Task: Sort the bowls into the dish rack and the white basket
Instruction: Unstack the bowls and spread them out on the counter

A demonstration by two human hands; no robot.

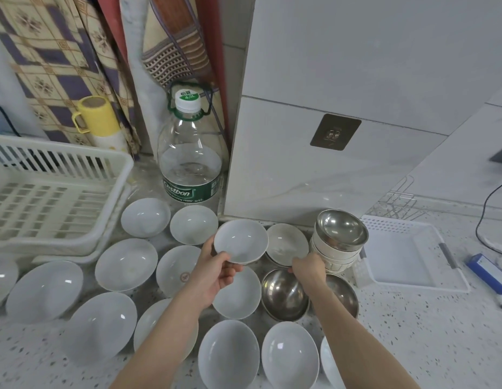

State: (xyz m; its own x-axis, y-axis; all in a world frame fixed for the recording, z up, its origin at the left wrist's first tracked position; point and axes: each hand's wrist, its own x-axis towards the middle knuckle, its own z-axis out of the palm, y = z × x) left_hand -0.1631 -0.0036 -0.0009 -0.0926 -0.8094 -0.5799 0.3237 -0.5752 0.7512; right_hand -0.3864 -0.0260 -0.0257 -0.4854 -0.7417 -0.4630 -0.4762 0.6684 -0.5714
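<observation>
Small white bowl (pixel 241 240) lifted clear of the tabletop (pixel 412 332), tilted, pinched at its near rim by the left hand (pixel 216 272), thumb on top and fingers curled beneath. Right hand (pixel 310 269) lowered just beside, fingers bent down between a steel bowl (pixel 283 294) and a shallow white dish (pixel 286 244); hard to tell whether anything is gripped. Stack of cream bowls topped by a steel one (pixel 341 230) close to the right. More white bowls spread around, upright. Cream dish rack (pixel 56 192) at far left, white basket (pixel 407 256) at right. Water bottle (pixel 189 161) behind, against the wall.
</observation>
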